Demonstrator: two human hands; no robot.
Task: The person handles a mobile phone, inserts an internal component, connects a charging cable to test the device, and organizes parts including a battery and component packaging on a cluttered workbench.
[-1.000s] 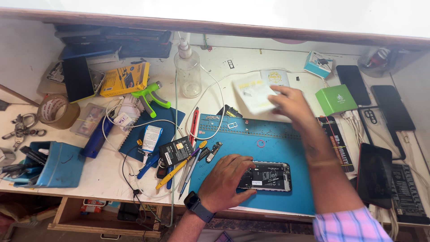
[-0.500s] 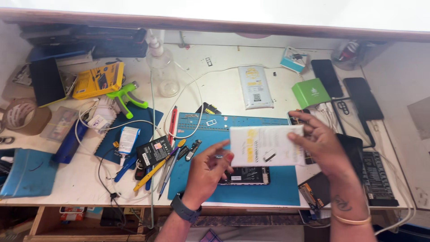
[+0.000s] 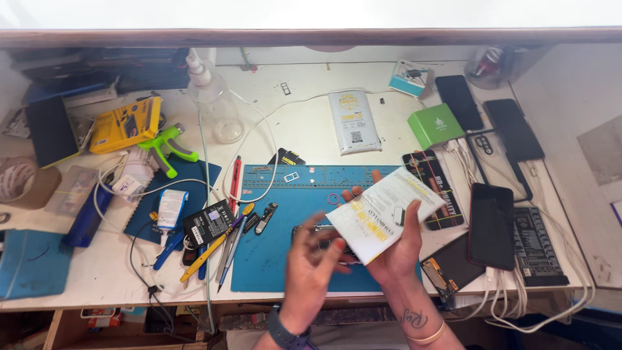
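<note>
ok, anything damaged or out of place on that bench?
Nothing spilled. One oddity: a dark phone panel at the front right overhangs the bench edge, one corner showing exposed orange parts. The right hand holds a white packet above the blue mat; the left hand is blurred beside it.

Flat white packet (image 3: pixel 383 215) with yellow print, tilted above blue mat (image 3: pixel 272 259)

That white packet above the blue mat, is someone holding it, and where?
Yes. The right hand grips the white packet from beneath, thumb over its right part. The left hand is blurred at its lower left edge; contact cannot be told.
</note>
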